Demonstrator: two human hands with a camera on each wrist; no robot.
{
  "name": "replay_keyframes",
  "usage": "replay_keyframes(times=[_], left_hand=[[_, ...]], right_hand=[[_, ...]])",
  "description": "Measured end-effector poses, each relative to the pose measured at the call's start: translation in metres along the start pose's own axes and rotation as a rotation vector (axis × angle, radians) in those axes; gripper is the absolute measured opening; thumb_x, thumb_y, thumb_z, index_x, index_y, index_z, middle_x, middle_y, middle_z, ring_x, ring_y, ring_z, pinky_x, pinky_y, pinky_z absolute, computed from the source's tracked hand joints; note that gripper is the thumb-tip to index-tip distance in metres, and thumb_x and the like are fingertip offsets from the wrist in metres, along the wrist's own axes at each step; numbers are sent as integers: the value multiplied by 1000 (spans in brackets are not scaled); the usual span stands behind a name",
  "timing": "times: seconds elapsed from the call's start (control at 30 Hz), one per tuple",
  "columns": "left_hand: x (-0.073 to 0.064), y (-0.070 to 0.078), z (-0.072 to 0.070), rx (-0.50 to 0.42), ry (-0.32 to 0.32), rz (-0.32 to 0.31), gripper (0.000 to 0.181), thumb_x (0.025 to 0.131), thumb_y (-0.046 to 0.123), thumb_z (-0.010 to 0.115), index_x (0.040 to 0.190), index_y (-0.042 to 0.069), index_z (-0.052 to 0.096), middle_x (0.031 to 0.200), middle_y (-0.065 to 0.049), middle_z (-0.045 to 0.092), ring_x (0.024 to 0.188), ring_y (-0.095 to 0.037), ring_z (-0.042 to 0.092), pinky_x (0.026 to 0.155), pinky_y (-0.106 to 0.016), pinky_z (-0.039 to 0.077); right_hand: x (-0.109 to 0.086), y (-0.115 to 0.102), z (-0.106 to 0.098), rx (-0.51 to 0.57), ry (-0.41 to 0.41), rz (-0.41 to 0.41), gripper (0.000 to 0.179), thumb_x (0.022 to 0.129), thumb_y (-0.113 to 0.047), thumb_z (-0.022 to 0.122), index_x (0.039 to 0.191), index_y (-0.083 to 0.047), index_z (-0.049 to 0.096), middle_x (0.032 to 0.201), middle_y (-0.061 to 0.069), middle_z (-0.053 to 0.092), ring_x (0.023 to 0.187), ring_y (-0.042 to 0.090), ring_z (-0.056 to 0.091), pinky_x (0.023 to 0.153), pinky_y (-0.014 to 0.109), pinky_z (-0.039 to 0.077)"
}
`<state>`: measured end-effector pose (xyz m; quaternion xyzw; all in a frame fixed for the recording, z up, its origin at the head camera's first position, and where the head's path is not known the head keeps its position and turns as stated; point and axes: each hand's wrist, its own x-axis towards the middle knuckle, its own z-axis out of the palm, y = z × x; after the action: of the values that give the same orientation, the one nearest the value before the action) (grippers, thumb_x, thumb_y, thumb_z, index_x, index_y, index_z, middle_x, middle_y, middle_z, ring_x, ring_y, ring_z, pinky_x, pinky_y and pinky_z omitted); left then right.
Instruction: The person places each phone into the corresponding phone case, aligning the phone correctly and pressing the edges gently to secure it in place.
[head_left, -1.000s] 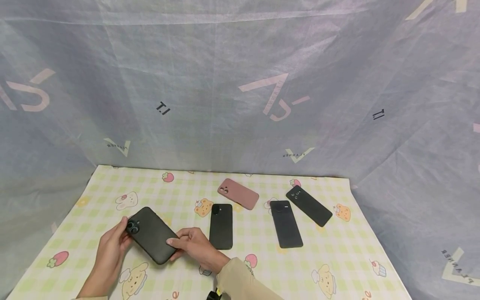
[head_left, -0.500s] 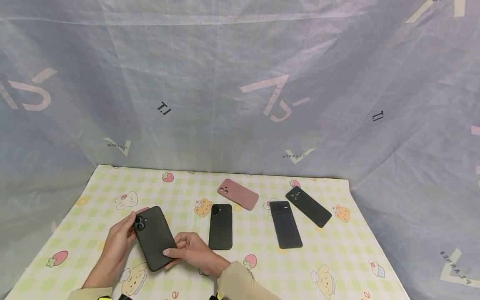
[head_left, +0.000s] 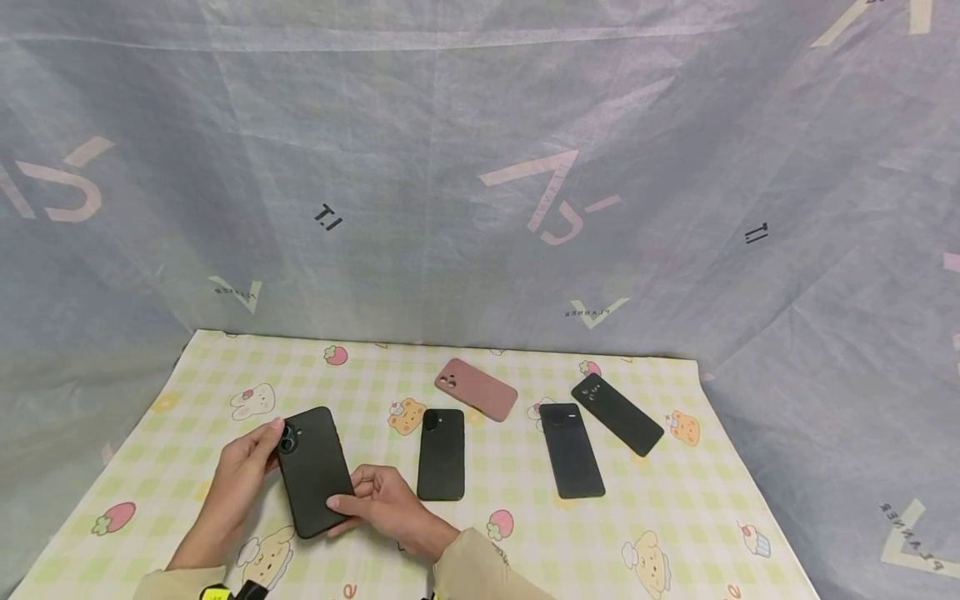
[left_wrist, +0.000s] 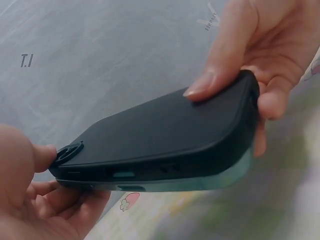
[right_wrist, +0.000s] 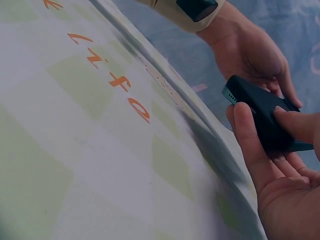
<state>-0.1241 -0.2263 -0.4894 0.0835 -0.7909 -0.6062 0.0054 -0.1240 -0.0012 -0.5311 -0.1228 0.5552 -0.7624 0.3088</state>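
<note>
Both hands hold a black phone case (head_left: pixel 315 471) and a teal phone (left_wrist: pixel 220 180) above the left part of the tabletop, back side up. In the left wrist view, the case covers the phone's back, and a strip of teal phone edge shows below the case's rim. My left hand (head_left: pixel 238 475) pinches the camera end, thumb by the lens ring (left_wrist: pixel 69 152). At the opposite end my right hand (head_left: pixel 386 504) grips a corner, its thumb on the case's back and fingers underneath. The phone's screen side is hidden.
Right of the hands lies a black phone-shaped piece (head_left: pixel 442 458). A pink phone case (head_left: pixel 476 389) is behind it. Farther right lie a dark phone-shaped piece (head_left: pixel 572 450) and another black one (head_left: pixel 618 415). A grey curtain (head_left: pixel 450 208) hangs behind the checked tablecloth (head_left: pixel 517 467).
The phone and case have turned clockwise from a diagonal to a more upright angle in the head view. My left hand moved right with the camera end; the other pieces stayed put.
</note>
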Motion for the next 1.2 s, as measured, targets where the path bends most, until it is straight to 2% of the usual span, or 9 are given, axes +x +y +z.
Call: replay_keyframes(times=[0.1,0.23,0.3,0.53,0.73,0.8,0.93,1.0,1.2], left_hand=[[1,0,0,38,16,39,66,118,41,41,151,-15,49,138,-21,64,100,16,58,86,-7,50],[1,-2,-1,55,19,42,63,118,39,41,149,-14,52,128,-7,68,99,13,59,85,-8,50],[1,-2,-1,64,18,34,62,118,39,40,149,-13,52,129,-7,67,99,13,58,85,-8,50],[3,-2,-1,83,13,6,65,118,41,38,152,-13,49,143,-24,60,99,15,55,84,-6,48],[3,-1,-1,108,37,47,60,119,37,39,144,-14,57,115,-1,68,92,6,57,80,-10,49],[4,0,0,120,43,56,59,119,36,39,141,-15,59,112,-1,69,90,4,57,79,-11,49],[5,1,0,151,49,65,58,119,34,37,139,-15,60,119,-18,70,91,7,56,78,-9,47],[5,1,1,170,51,70,58,119,34,36,138,-15,61,122,-22,69,92,9,56,79,-7,47],[6,0,0,235,63,78,56,120,36,32,117,-9,66,91,-9,59,81,-6,51,70,-18,42]], right_hand=[[0,1,0,7,2,1,7,101,3,71,99,-3,69,89,4,74,100,36,79,84,42,66],[0,1,1,13,4,2,6,101,3,71,101,-3,69,85,6,75,98,34,79,84,43,66],[0,1,1,14,3,0,8,101,3,71,100,-4,69,85,5,73,99,35,79,84,42,66],[1,2,3,20,11,-6,14,100,5,70,95,-7,66,81,5,71,101,37,78,82,42,66],[2,4,3,25,21,-14,10,99,5,72,97,-4,69,91,18,78,96,36,79,82,44,66],[3,4,3,26,24,-16,9,99,5,72,98,-4,69,93,21,78,95,35,79,82,44,66],[3,4,3,25,25,-18,9,99,4,73,97,-4,69,92,22,78,93,32,80,82,44,66],[3,4,3,25,24,-19,10,99,4,73,97,-4,69,92,22,77,92,32,80,82,44,66],[3,4,5,25,27,-24,13,99,4,73,93,-6,67,87,18,77,92,36,79,82,45,66]])
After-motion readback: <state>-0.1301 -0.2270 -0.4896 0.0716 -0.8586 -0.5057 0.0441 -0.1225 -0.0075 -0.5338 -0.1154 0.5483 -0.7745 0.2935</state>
